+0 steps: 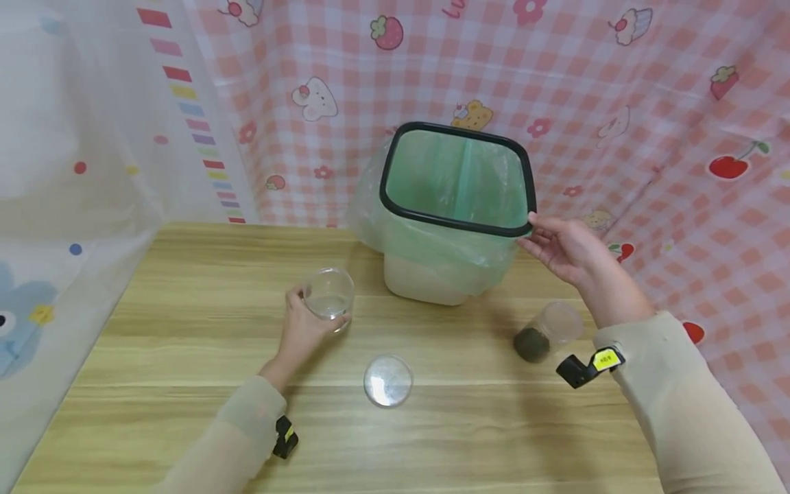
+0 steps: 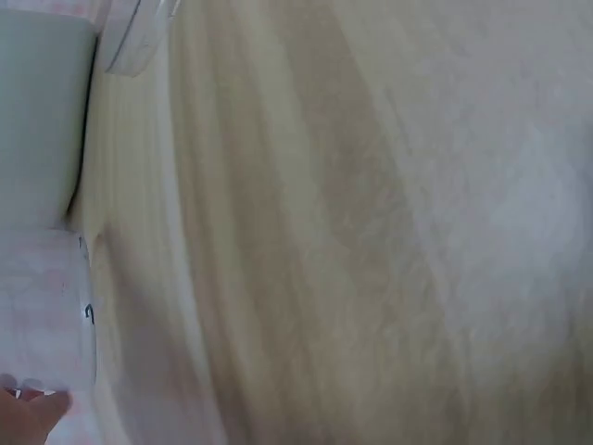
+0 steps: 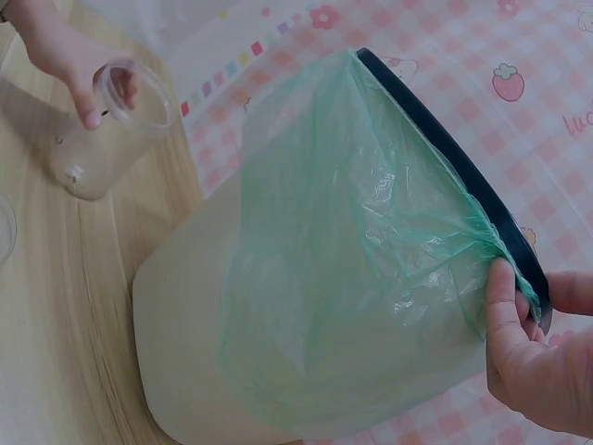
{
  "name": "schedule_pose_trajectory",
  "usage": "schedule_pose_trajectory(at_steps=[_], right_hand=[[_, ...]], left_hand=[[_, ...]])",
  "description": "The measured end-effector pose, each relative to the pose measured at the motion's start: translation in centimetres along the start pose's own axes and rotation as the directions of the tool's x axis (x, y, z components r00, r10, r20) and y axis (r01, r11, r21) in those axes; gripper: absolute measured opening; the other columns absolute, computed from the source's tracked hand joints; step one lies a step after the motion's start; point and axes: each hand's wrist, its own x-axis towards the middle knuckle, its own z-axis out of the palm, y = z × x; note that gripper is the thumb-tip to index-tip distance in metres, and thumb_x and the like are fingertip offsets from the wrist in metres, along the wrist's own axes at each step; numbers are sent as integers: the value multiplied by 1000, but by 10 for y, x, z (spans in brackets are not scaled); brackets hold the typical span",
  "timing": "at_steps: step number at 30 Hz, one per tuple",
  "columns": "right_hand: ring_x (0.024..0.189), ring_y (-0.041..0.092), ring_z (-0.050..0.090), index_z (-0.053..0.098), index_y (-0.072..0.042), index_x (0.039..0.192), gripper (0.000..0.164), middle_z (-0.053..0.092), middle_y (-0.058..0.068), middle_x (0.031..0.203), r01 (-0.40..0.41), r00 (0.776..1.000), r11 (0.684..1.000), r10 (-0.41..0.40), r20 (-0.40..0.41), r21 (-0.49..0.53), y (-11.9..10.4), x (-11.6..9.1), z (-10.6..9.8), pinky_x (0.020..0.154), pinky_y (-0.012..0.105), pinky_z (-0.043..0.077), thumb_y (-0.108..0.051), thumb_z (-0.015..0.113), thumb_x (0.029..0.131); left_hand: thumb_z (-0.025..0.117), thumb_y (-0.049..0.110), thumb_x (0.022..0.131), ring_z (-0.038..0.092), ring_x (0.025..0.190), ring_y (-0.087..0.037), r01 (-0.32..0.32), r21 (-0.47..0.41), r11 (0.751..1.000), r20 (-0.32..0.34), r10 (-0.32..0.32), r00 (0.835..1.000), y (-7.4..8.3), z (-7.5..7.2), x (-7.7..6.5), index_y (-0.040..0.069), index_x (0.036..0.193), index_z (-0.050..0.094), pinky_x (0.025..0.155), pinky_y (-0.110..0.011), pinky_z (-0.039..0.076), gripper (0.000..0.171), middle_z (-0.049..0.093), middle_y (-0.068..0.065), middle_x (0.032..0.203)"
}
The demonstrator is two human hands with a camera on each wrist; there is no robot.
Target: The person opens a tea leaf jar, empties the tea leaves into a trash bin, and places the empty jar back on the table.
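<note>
My left hand (image 1: 308,326) grips a clear plastic jar (image 1: 330,291), its fingers and thumb around the sides; the jar appears to stand on the table and looks empty. My right hand (image 1: 570,250) pinches the black rim (image 1: 457,223) of a pale trash bin (image 1: 426,281) at its near right corner. A thin green bag (image 3: 371,250) lines the bin and hangs over its outside, and the right fingers press its edge against the rim in the right wrist view. Only the fingertips of the left hand (image 2: 32,415) show beside the jar (image 2: 46,311) in the left wrist view.
A clear round lid (image 1: 387,381) lies flat on the wooden table (image 1: 457,425), front centre. Below my right forearm is a clear container (image 1: 546,333) with dark contents. Behind the bin hangs a pink checked curtain (image 1: 345,55), and a white printed sheet (image 1: 80,206) covers the left side.
</note>
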Motion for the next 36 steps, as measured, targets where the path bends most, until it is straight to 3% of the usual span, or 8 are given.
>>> schedule_pose_trajectory(at_steps=[10, 18, 24, 36], right_hand=[[76, 18, 63, 58, 3, 89, 4, 59, 10, 82, -14, 1000, 1000, 14, -1, 10, 2, 0, -1, 77, 30, 55, 0, 56, 91], [77, 17, 61, 61, 2, 88, 8, 58, 9, 83, 3, 1000, 1000, -3, 14, 18, 3, 1, -5, 76, 30, 55, 0, 55, 91], [77, 17, 62, 60, 2, 89, 5, 59, 9, 83, 15, 999, 999, -16, 34, 30, 3, 2, -6, 76, 30, 55, 0, 55, 91], [76, 18, 62, 60, 3, 88, 7, 60, 11, 82, 40, 997, 995, -45, 64, 89, 7, 5, -8, 74, 30, 55, 1, 54, 91]], left_hand=[[84, 35, 64, 37, 123, -44, 44, 27, 999, -11, -43, 999, -12, 7, -6, -3, 136, 20, 104, -53, 32, 104, 32, -26, 135], [82, 35, 69, 33, 128, -41, 5, -50, 999, -15, -5, 1000, -20, 15, -9, 0, 140, 18, 106, -53, 29, 102, 29, -24, 139], [82, 35, 69, 33, 128, -41, -39, -39, 998, -66, 37, 997, -25, 19, -9, 0, 139, 19, 105, -55, 28, 101, 29, -23, 138], [83, 33, 68, 33, 129, -41, -21, -44, 999, -87, 18, 996, -25, 19, -8, 3, 141, 19, 105, -55, 28, 101, 31, -22, 139]])
